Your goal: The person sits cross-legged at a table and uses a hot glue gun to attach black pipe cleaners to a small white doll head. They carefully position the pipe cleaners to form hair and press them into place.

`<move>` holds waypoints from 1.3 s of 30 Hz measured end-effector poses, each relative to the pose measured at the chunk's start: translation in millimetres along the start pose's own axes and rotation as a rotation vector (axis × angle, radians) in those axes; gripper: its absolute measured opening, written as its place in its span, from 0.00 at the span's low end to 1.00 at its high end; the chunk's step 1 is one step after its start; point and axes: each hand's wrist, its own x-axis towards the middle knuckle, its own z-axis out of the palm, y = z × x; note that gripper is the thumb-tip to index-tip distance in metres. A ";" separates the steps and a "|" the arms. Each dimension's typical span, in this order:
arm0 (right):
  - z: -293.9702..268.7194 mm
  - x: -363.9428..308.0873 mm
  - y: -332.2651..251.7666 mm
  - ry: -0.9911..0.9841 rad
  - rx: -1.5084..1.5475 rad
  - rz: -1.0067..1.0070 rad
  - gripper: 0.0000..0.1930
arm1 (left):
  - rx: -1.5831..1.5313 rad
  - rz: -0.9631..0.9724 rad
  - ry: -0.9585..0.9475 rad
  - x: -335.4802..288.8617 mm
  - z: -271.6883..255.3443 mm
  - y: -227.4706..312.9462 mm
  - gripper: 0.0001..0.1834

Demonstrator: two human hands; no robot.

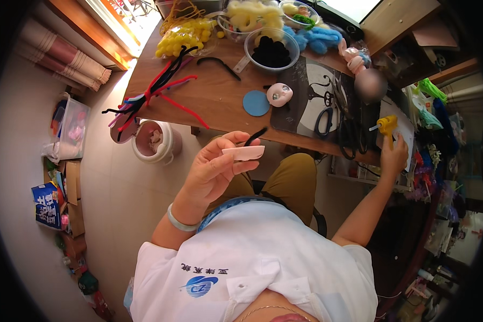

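Note:
Above my lap, in front of the table edge, my left hand (212,166) is closed around a shallow pale pink piece (248,153), perhaps the back of a doll's head. A short black pipe cleaner (256,136) sticks up from it. At the table's right end, my right hand (394,156) grips a yellow glue gun (387,126), its nozzle pointing left. A doll's face piece (279,95) with painted eyes lies on the table beyond my left hand, beside a flat blue disc (256,103).
Pipe cleaners (150,95) in black, red and purple overhang the table's left end, near a bin (156,141). Scissors (323,122) rest on a dark mat (300,115). Behind are a bowl of black fluff (272,49), yellow pompoms (185,38) and blue wool (322,38).

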 end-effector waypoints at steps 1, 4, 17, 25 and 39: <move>-7.2 -3.5 -2.4 0.104 0.162 -0.057 0.22 | 0.008 0.007 -0.008 0.3 -1.0 -1.3 0.05; -62.4 -43.6 -81.1 -0.033 1.090 -0.062 0.13 | -0.121 -0.084 -0.183 3.6 -17.9 -5.7 0.07; -79.2 -140.7 -199.7 -0.345 1.451 -1.019 0.11 | -0.255 -0.204 0.071 -0.8 -12.0 -31.3 0.14; -81.9 -145.9 -204.8 -0.135 1.304 -1.152 0.14 | -0.067 -0.308 0.234 -1.0 12.5 -26.9 0.28; -78.8 -157.6 -211.2 -0.067 1.176 -1.108 0.13 | 0.085 -0.325 0.241 -2.1 6.4 -31.1 0.35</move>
